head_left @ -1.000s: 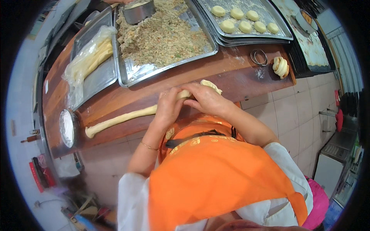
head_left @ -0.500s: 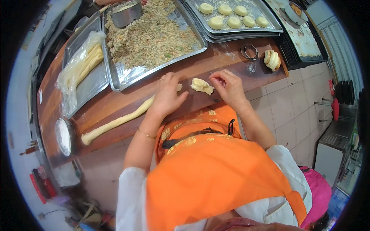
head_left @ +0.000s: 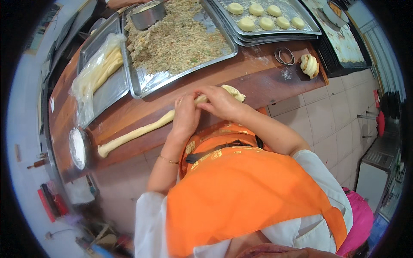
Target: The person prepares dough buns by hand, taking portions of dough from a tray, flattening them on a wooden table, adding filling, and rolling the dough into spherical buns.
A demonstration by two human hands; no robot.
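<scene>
A long pale dough rope lies along the near edge of the brown wooden counter. My left hand grips the rope's right end. My right hand closes on the same end beside it, and a torn-off dough piece shows just past its fingers. Both hands touch each other over the dough.
A metal tray of crumbly filling with a round tin sits behind my hands. Dough strips in plastic fill a tray at left, round dough discs another at right. Ring cutters, a coiled dough piece and a flour dish lie nearby.
My right hand came back from the separate dough piece to the rope's end. Both hands now pinch the rope together, and the view has shifted slightly.
</scene>
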